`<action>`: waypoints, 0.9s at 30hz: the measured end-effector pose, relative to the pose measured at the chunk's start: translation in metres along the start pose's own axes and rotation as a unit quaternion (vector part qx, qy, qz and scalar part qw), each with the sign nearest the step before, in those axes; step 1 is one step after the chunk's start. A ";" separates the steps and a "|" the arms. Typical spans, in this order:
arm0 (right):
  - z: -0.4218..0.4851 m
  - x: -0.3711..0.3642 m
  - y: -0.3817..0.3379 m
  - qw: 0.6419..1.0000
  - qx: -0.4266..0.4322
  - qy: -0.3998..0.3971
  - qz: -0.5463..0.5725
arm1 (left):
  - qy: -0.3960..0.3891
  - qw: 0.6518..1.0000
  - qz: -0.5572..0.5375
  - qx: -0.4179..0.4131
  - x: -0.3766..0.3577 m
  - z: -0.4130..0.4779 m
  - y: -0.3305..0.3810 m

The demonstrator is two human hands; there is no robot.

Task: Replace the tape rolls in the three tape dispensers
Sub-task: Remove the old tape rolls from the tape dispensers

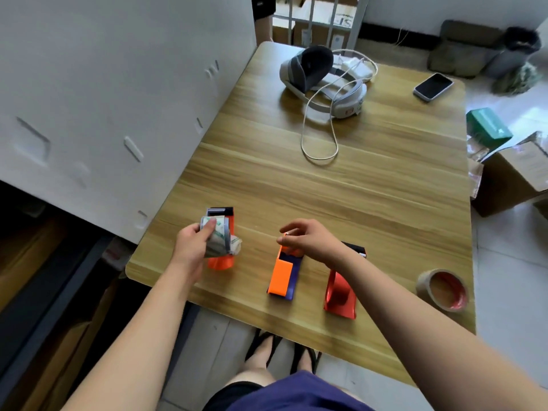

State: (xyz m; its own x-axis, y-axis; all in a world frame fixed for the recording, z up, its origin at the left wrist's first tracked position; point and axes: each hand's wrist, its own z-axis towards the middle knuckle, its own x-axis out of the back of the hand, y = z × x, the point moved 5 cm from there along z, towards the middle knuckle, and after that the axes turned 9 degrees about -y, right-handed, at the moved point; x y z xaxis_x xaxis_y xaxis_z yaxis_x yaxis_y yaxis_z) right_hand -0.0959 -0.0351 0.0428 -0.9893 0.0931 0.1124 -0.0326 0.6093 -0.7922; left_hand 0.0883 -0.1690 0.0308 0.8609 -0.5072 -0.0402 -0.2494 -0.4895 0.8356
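Three tape dispensers stand in a row near the front edge of the wooden table (pixel 341 185). My left hand (pixel 189 247) grips a greyish tape roll (pixel 221 238) over the left orange dispenser (pixel 221 262). The middle dispenser (pixel 281 280) is orange and dark blue. My right hand (pixel 308 238) hovers over its far end, fingers pinched together; whether it holds a small part I cannot tell. My right forearm partly covers the red dispenser (pixel 339 295) on the right. A brown tape roll with a red core (pixel 443 290) lies flat at the front right corner.
A grey headset (pixel 320 78) with a looping white cable (pixel 318 137) sits at the far end, a phone (pixel 433 86) to its right. A white cabinet (pixel 103 99) borders the left side. Cardboard box (pixel 510 179) and green box (pixel 489 126) are on the floor at right.
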 end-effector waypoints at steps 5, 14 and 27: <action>-0.019 0.017 -0.003 0.984 0.035 0.015 0.172 | -0.128 0.989 -0.063 -0.050 -0.072 -0.008 0.029; -0.072 0.071 0.031 0.934 0.098 0.085 0.333 | -0.329 0.943 -0.041 -0.021 -0.212 -0.029 0.025; -0.110 0.101 0.075 0.902 0.113 0.113 0.401 | -0.407 0.912 -0.031 0.028 -0.270 -0.035 0.011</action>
State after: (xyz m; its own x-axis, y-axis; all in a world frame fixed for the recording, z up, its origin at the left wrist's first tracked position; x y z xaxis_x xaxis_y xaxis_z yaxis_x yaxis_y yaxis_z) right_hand -0.1827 0.1070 0.0607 -0.6538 0.6065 -0.4525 0.6276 0.1006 -0.7720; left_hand -0.1311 -0.0124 0.0698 0.2654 -0.8245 -0.4998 -0.2530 -0.5598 0.7890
